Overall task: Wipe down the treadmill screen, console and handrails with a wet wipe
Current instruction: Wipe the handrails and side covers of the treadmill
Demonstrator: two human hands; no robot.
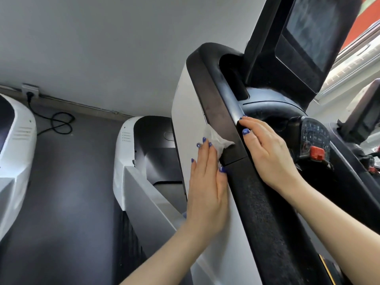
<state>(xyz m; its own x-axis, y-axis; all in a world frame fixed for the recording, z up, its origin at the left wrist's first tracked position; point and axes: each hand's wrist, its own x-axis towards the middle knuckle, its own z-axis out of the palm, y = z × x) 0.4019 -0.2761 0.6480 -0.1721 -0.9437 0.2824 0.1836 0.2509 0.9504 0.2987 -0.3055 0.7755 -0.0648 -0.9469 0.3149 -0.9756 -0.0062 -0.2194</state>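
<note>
The treadmill's black left handrail [222, 103] runs from the lower right up to the console. A crumpled white wet wipe [216, 139] is pressed against the rail's outer side by my left hand [207, 186], whose fingers lie flat along the white side panel [189, 112]. My right hand [267, 149] rests palm down on the rail's inner edge, fingers together, with nothing in it. The dark screen [308, 31] stands at the top right. Below it sits the console keypad [313, 134] with a red stop button [316, 153].
A second white treadmill [127, 161] stands to the left, and part of a third [14, 140] at the far left. A black cable [57, 122] loops on the dark floor under a wall socket [30, 91]. Another machine's console [368, 112] is at the right edge.
</note>
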